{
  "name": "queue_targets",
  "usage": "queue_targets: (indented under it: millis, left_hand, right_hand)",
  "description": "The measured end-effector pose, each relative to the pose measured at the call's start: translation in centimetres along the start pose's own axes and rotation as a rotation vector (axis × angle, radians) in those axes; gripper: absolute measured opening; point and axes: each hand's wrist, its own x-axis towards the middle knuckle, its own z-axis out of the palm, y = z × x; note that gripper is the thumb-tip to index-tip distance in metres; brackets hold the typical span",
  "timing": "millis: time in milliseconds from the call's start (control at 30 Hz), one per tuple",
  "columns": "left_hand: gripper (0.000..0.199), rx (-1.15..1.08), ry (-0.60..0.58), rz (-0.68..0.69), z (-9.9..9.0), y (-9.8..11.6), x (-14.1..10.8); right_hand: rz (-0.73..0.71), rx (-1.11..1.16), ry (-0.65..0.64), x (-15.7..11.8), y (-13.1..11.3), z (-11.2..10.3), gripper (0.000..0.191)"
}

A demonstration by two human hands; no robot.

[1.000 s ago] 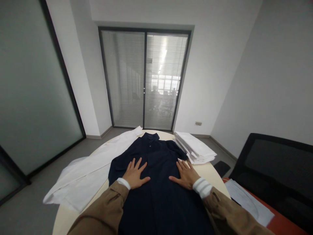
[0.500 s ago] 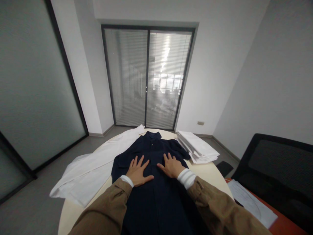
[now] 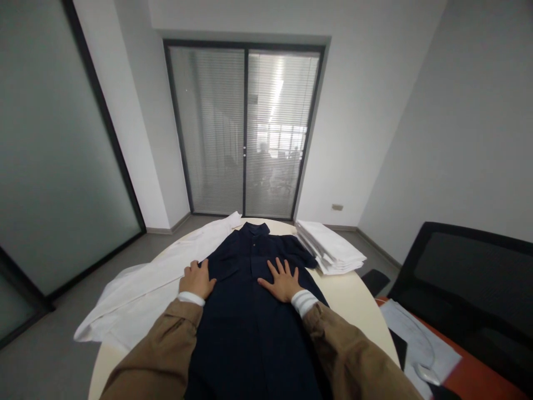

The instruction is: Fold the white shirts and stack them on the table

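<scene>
A navy button-front shirt (image 3: 233, 328) lies front up on the round table, its collar at the far end. My left hand (image 3: 196, 280) rests over the shirt's left edge, by the sleeve, with bent fingers and the thumb held apart. What lies under that palm is hidden. On the right side of the chest, my right hand (image 3: 283, 282) presses flat, fingers spread. Left of the navy shirt, a white garment (image 3: 137, 294) stretches along the table and hangs over its edge. A stack of folded white garments (image 3: 328, 247) sits by the right sleeve.
The cream round table (image 3: 353, 305) has its curved edge at the right. Beyond it stand a black mesh chair (image 3: 462, 278) and a red-orange surface (image 3: 478, 369) bearing papers (image 3: 420, 339) and a white computer mouse (image 3: 427, 373). A blinded glass partition (image 3: 245, 133) is ahead.
My left hand has slid left from the chest to the shirt's edge, and its fingers have bent. My right hand stays on the chest. The view has shifted slightly right.
</scene>
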Motion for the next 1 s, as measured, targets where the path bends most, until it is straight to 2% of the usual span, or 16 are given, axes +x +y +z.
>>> queue_targets:
  millis: [167,400,600,800,1000]
  left_hand:
    - [0.056,-0.033,-0.096,-0.073,-0.1,-1.6,0.6]
    - [0.047,-0.065,-0.196,-0.185,-0.7,-2.7,1.3]
    - [0.038,-0.063,-0.257,-0.174,-0.6,-3.7,1.7]
    - [0.024,-0.101,-0.226,-0.150,0.0,-4.5,2.2]
    - [0.036,-0.169,-0.035,-0.160,0.1,-4.5,2.9]
  right_hand:
    - [-0.009,0.000,0.011,0.8,0.4,0.1,0.093]
    - [-0.028,0.040,0.036,1.9,1.2,0.5,0.094]
    - [-0.032,0.032,0.038,2.0,1.3,0.7,0.094]
    - [-0.025,0.035,0.074,2.3,1.3,1.1,0.091]
    - [-0.035,0.045,0.111,2.4,1.5,1.5,0.091]
